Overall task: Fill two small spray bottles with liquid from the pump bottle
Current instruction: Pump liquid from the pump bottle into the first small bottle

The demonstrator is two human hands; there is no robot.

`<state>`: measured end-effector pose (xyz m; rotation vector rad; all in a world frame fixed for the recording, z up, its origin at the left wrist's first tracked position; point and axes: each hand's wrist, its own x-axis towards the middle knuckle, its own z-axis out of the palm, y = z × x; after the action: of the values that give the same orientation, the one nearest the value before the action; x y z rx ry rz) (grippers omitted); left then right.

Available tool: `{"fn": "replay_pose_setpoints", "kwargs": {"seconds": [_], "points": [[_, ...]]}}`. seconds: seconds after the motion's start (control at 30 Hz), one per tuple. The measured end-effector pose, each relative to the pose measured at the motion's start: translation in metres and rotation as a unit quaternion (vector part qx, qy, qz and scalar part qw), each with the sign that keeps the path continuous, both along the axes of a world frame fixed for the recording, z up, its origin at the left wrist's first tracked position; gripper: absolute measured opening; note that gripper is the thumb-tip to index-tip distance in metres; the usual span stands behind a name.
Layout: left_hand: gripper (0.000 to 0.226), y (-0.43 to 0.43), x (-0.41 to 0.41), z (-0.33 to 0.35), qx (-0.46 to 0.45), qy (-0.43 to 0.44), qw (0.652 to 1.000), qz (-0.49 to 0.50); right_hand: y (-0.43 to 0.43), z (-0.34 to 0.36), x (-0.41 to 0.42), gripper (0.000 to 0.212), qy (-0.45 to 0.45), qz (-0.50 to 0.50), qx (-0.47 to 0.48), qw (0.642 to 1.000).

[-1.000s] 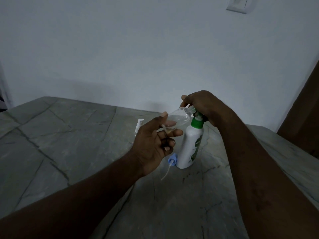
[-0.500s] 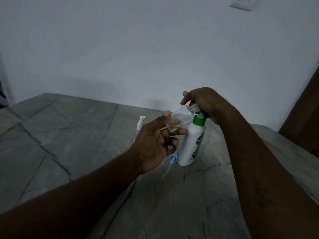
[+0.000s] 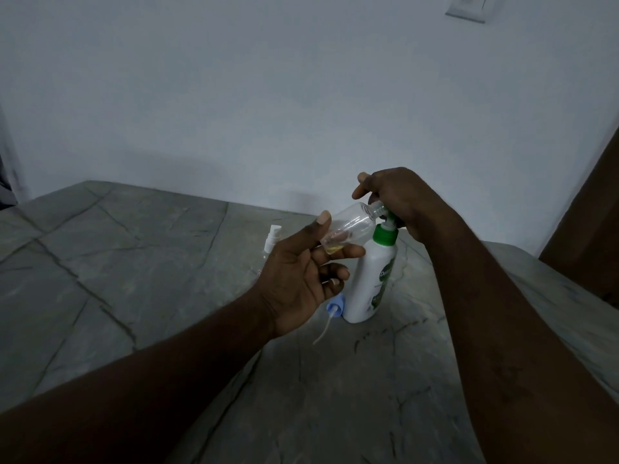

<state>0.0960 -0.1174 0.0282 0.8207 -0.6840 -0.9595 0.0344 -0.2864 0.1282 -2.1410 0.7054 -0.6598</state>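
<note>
A: What does the left hand [image 3: 301,279] grip?
B: A clear spray bottle [image 3: 348,226], tilted, neck at the nozzle. The right hand [image 3: 398,199] closes over the pump bottle [image 3: 371,279] head.
A: Step?
B: First fill, I'd say; next, steady pressing. Only a little yellowish liquid sits inside.

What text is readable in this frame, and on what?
Pump bottle: green logo begins "De", the rest blurred; smaller print below is too small to read.
Second spray bottle behind the left hand: reddish mark low on it, unreadable.
Clear spray bottle being filled: no text visible.
Wall plate: no text.
</note>
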Motion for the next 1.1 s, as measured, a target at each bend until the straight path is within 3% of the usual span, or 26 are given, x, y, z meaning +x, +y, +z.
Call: {"fn": "replay_pose_setpoints", "kwargs": {"seconds": [0.17,0.57,0.83,1.1], "points": [[0.052,0.001,0.003,0.0,-0.001,0.006,1.0,-0.008,-0.002,-0.008,0.002,0.028,0.032,0.002,0.045,0.998],[0.051,0.0,0.002,0.001,0.019,-0.01,1.0,0.002,0.0,-0.001,-0.001,0.03,0.014,0.004,-0.01,1.0],[0.058,0.0,0.004,-0.001,0.034,-0.013,0.999,0.024,0.002,-0.012,0.003,0.028,0.014,0.013,0.063,0.998],[0.052,0.001,0.002,0.0,0.027,0.004,1.0,0.005,0.003,-0.001,0.0,0.03,0.002,0.01,-0.046,0.999]]}}
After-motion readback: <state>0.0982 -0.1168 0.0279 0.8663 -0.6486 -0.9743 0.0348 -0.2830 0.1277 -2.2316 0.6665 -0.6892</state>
